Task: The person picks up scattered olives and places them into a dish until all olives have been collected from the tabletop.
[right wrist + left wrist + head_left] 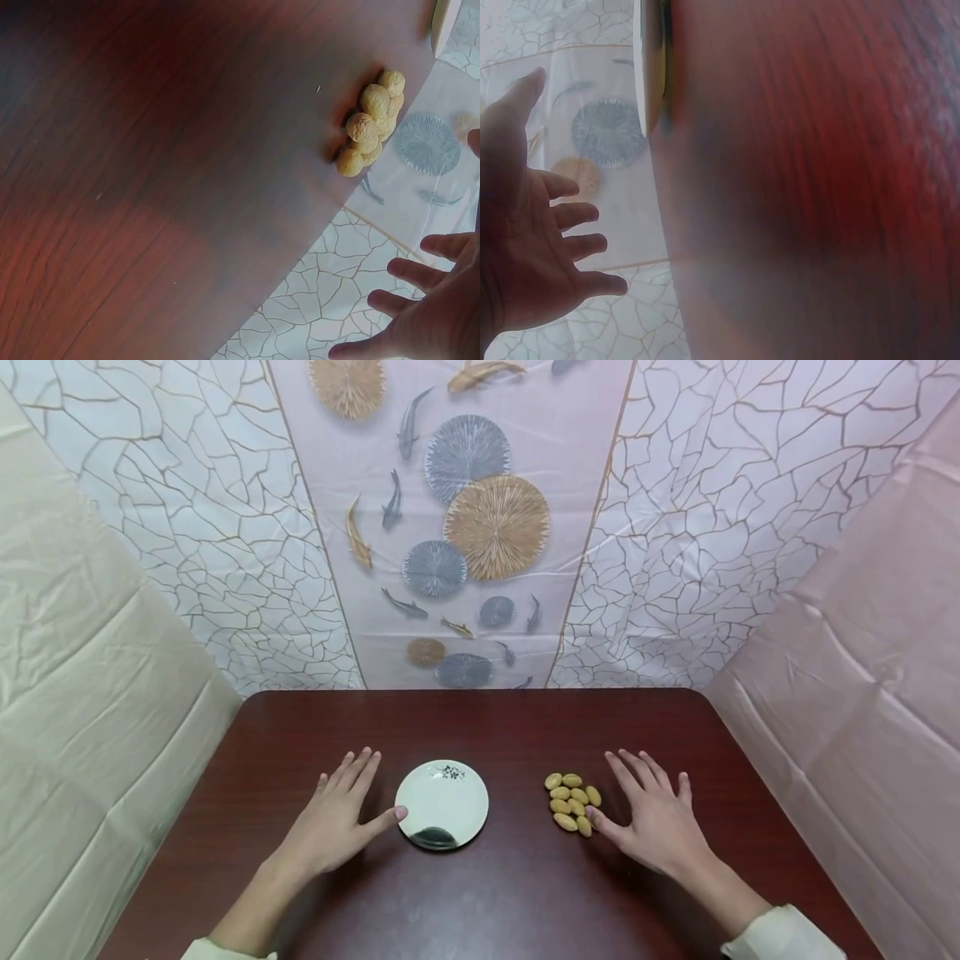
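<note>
A small round white plate [442, 797] with a dark patch at its near edge and a dark sprig motif at the far side lies left of the table's middle. Beside it my left hand [337, 822] is spread, its thumb tip overlapping the plate's left rim in the head view. To the right, several yellow-brown oval pieces [576, 796] sit in a tight cluster; up close the pieces [364, 129] look wrinkled, like dried fruit. My right hand [656, 822] is spread just right of them, thumb tip at the cluster's edge. Neither hand holds anything.
Everything lies on a dark red-brown wooden table [480, 902] with rounded far corners. Behind it hangs a patterned cloth [465, 610] with fish and round motifs. Plain pale cloths flank the table on the left [97, 693] and right [847, 693].
</note>
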`<state>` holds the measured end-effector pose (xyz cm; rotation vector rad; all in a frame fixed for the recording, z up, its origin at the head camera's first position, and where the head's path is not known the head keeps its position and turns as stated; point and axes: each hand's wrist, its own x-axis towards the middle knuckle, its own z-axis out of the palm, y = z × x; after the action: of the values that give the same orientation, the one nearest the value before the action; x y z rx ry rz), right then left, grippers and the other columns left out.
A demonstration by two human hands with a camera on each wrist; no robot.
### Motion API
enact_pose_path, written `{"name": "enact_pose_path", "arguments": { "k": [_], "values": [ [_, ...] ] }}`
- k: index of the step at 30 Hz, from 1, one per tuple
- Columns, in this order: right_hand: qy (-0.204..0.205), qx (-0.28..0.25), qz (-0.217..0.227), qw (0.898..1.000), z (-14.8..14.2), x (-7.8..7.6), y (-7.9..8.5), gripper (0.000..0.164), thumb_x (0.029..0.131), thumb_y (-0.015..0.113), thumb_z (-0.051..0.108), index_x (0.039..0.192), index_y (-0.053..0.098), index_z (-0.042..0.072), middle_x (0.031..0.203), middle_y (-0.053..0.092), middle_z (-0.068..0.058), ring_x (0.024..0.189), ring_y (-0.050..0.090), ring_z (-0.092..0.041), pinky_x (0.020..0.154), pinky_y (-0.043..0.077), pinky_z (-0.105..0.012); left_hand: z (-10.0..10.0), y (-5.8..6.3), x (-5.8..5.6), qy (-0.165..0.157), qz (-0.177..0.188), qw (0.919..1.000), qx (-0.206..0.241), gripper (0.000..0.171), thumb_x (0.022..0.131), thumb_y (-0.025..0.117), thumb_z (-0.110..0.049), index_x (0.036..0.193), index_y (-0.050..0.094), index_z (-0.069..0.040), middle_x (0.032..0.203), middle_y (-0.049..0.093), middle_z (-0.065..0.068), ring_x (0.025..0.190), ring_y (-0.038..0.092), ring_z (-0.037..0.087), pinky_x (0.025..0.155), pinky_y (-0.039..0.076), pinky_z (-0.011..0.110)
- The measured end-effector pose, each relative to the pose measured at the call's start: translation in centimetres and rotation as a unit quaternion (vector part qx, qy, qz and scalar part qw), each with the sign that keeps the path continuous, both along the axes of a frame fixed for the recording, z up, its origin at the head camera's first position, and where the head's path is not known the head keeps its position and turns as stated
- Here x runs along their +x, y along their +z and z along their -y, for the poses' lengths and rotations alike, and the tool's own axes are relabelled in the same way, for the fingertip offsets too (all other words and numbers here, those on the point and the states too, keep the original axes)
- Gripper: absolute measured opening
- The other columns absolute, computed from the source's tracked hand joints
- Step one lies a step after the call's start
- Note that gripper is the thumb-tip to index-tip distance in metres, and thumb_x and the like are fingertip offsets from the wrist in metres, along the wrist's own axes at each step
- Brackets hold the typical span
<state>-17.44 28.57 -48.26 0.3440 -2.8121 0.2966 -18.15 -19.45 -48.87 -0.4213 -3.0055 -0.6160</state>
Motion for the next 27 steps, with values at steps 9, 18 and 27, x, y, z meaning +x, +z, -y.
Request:
{"name": "enact_pose_path", "arguments": {
  "k": [9, 18, 27],
  "values": [
    [0.005, 0.0, 0.01, 1.0, 0.4, -0.2, -0.1, 0.092, 0.092, 0.08, 0.06, 0.165, 0.051, 0.013, 0.166, 0.054, -0.015, 0.158, 0.043, -0.045, 0.114, 0.025, -0.093, -0.9, -1.1, -0.2, -0.012, 0.009, 0.9999, 0.003, 0.111, 0.098, 0.058, -0.084, 0.176, 0.03, -0.009, 0.183, 0.03, 0.013, 0.171, 0.023, 0.043, 0.131, 0.026, 0.077],
    [0.013, 0.002, 0.0, 1.0, 1.0, -0.2, -0.5, 0.091, 0.091, 0.082, 0.06, 0.163, 0.054, 0.013, 0.163, 0.058, -0.015, 0.154, 0.049, -0.045, 0.112, 0.03, -0.093, -1.5, -1.8, -0.3, -0.02, 0.032, 0.9993, 0.007, 0.115, 0.096, 0.059, -0.085, 0.175, 0.029, -0.008, 0.183, 0.03, 0.015, 0.171, 0.022, 0.043, 0.131, 0.027, 0.077],
    [0.013, 0.006, 0.013, 1.0, 1.1, -0.4, -0.9, 0.091, 0.092, 0.081, 0.059, 0.164, 0.053, 0.012, 0.164, 0.058, -0.014, 0.156, 0.047, -0.045, 0.113, 0.029, -0.094, -1.9, -2.2, -0.4, -0.027, 0.048, 0.9984, 0.014, 0.116, 0.095, 0.063, -0.084, 0.175, 0.03, -0.006, 0.183, 0.029, 0.016, 0.171, 0.021, 0.045, 0.131, 0.026, 0.077]
  ]
}}
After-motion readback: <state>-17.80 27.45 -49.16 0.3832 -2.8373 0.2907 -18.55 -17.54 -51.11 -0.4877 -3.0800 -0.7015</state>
